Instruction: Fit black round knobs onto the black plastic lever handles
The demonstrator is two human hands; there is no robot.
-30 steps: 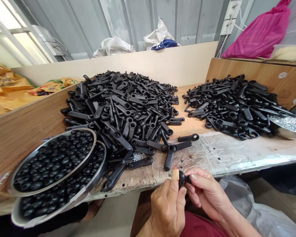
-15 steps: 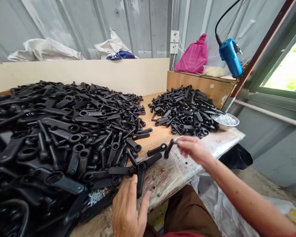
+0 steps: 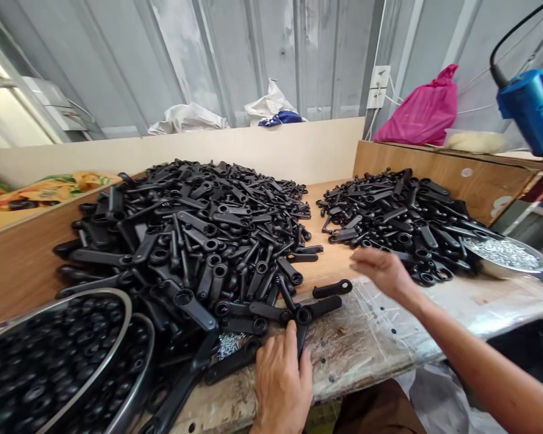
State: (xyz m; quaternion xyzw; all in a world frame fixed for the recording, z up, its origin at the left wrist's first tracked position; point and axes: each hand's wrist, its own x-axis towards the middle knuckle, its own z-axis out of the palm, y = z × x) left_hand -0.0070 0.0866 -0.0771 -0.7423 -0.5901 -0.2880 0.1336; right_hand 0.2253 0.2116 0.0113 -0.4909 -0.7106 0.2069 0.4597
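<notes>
My left hand [image 3: 283, 380] rests at the front edge of the bench, thumb and forefinger closed about the lower part of a black crank handle [image 3: 303, 316] with a ring-shaped end. Around its fingertips lie more loose black handles, one [image 3: 326, 306] touching that ring and another [image 3: 332, 289] just behind. Over the bench to the right, my right hand [image 3: 384, 271] is raised, a little blurred, its fingers drawn together with nothing visible in them. It hovers at the near left side of the smaller pile of black handles [image 3: 393, 208].
A big heap of black handles [image 3: 199, 211] covers the left and middle. Bowls of black round parts [image 3: 49, 349] stand front left. At right is a bowl of small metal pieces [image 3: 509, 256]; a blue power tool [image 3: 531, 111] hangs above. A wooden box [image 3: 434, 172] carries a pink bag [image 3: 420, 108].
The black handle at my right fingers is no longer there, and that hand has moved towards the right pile. My left thumb has come closer to its handle. The view has turned left.
</notes>
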